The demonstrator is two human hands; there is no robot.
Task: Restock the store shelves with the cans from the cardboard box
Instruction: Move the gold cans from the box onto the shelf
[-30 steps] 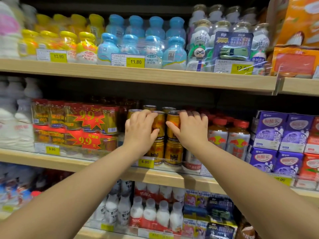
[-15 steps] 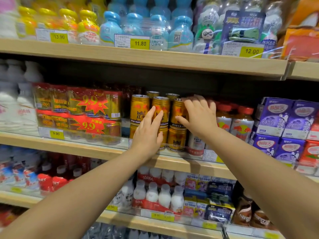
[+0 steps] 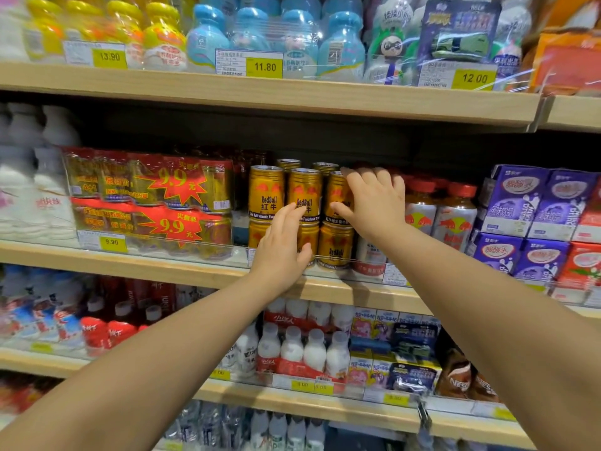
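On the middle shelf [image 3: 195, 271], two open, empty hands, left [image 3: 279, 252] and right [image 3: 374, 203], front six gold cans [image 3: 266, 193].

Gold cylindrical metal cans with red bull logos [image 3: 266, 192] stood upright on the pale wooden middle shelf [image 3: 162, 266], stacked two tiers high, three across at the front and more behind, labels facing outward, touching side by side.

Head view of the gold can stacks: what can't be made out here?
- Cardboard box: outside the head view.
- Lower gold cans: two partly covered by the left hand.
- Rear cans: only tops show behind the front row.
- Right hand: contact with the can is hidden.
- Lower shelves: blurred labels.
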